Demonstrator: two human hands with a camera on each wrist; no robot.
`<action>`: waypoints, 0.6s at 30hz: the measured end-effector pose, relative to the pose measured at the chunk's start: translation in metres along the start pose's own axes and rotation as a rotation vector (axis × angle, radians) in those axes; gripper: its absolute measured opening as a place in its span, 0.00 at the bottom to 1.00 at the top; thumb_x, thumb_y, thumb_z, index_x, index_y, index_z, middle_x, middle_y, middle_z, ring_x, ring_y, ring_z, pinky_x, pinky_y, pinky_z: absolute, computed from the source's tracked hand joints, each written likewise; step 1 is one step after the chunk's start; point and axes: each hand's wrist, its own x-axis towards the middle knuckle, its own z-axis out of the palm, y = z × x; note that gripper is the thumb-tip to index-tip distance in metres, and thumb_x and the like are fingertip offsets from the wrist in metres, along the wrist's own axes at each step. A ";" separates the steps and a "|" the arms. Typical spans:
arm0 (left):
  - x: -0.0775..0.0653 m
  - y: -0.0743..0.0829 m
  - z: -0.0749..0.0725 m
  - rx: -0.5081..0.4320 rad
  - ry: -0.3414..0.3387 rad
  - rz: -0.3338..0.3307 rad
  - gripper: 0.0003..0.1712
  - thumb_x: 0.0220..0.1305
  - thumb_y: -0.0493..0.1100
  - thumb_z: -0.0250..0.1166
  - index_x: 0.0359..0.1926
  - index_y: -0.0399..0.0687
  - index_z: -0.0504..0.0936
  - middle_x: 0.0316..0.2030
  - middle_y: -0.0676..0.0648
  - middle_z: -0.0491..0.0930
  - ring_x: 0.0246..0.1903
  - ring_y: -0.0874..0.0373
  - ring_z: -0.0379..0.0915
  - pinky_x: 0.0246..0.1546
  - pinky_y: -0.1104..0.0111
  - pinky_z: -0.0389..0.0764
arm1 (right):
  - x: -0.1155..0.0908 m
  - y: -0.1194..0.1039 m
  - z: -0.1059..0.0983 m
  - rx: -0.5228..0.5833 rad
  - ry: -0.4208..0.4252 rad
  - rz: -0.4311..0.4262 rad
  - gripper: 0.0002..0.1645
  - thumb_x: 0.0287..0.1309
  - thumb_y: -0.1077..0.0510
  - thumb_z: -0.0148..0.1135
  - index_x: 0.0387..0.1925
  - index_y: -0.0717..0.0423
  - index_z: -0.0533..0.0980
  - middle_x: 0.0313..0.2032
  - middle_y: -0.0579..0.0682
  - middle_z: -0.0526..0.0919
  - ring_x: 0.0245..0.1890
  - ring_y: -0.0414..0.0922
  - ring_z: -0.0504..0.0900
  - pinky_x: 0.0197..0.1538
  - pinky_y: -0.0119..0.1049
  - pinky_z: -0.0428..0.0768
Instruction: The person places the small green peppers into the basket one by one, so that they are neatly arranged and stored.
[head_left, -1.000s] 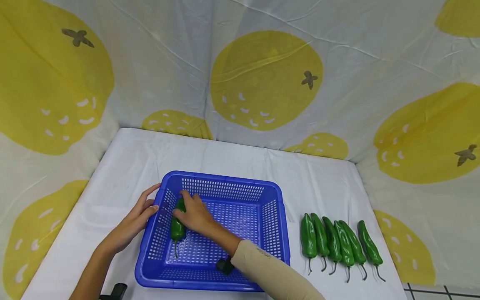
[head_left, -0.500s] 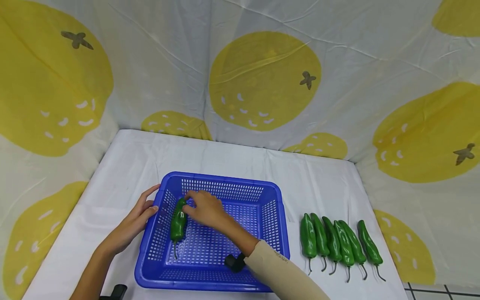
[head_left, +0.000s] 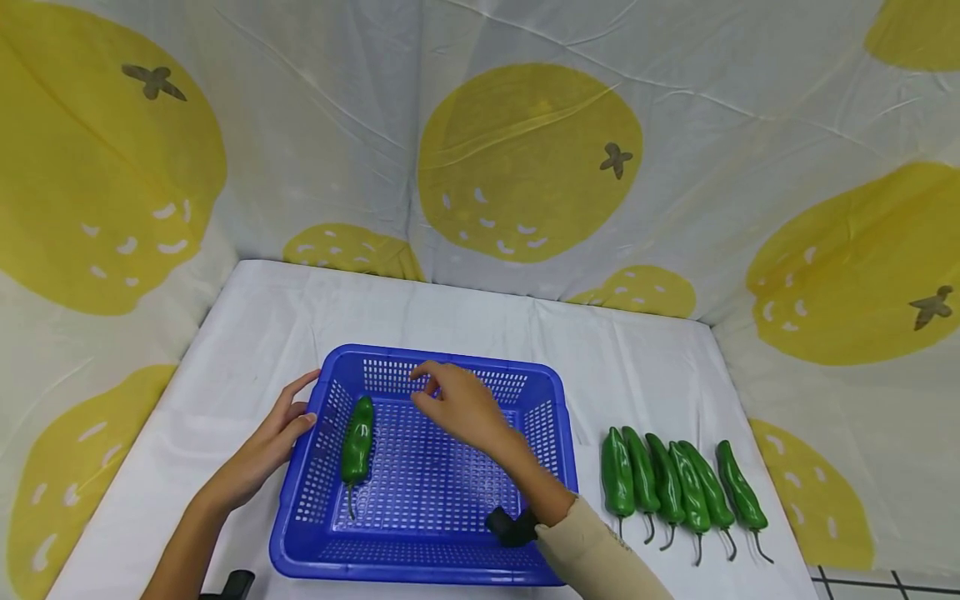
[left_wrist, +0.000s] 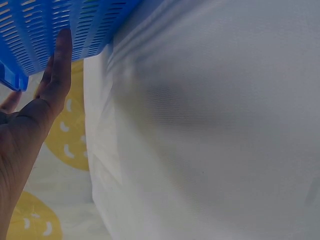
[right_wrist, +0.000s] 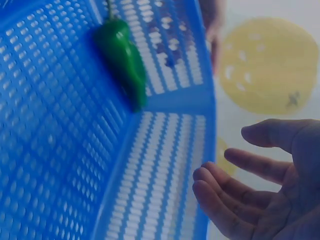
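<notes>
Well, beyond a table spread with white cloth (head_left: 450, 317) we see a pale fabric backdrop (head_left: 315, 125) printed with big yellow lemons. On our right lie six long, glossy green peppers (head_left: 691, 487), stems toward us, the outermost slightly apart from the rest. Our right forearm, with its beige sleeve (head_left: 600, 554) and black wrist device (head_left: 512, 527), blocks part of the rectangular blue plastic mesh basket (head_left: 420, 575). Our right hand (head_left: 465, 404) hangs over it, fingers loosely bent, thumb apart from them. Our left hand (head_left: 273, 433) touches the basket's left side, fingers extended along the outer wall, thumb at the rim. Inside, a single shiny dark-green pepper (head_left: 357, 437) lies on the floor beside the left wall, slender, tip away from us, thin stem toward us.
</notes>
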 end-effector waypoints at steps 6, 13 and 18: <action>0.000 0.000 0.000 0.003 -0.001 -0.002 0.37 0.78 0.50 0.48 0.79 0.66 0.40 0.64 0.31 0.63 0.56 0.34 0.72 0.50 0.33 0.73 | -0.016 0.020 -0.026 0.066 0.090 0.032 0.18 0.67 0.54 0.59 0.56 0.53 0.79 0.39 0.48 0.83 0.36 0.43 0.80 0.34 0.37 0.80; 0.001 0.000 -0.002 0.001 0.002 -0.013 0.37 0.78 0.51 0.48 0.79 0.66 0.40 0.65 0.32 0.63 0.57 0.32 0.71 0.51 0.31 0.70 | -0.032 0.036 -0.043 0.093 0.164 0.077 0.17 0.67 0.55 0.60 0.55 0.52 0.80 0.39 0.47 0.83 0.37 0.45 0.81 0.34 0.38 0.80; 0.001 -0.001 -0.001 -0.006 -0.005 -0.010 0.37 0.78 0.51 0.48 0.79 0.66 0.41 0.64 0.32 0.63 0.57 0.33 0.71 0.51 0.32 0.71 | -0.044 0.047 -0.054 0.094 0.228 0.081 0.16 0.66 0.57 0.60 0.54 0.52 0.80 0.38 0.48 0.83 0.37 0.46 0.81 0.36 0.40 0.79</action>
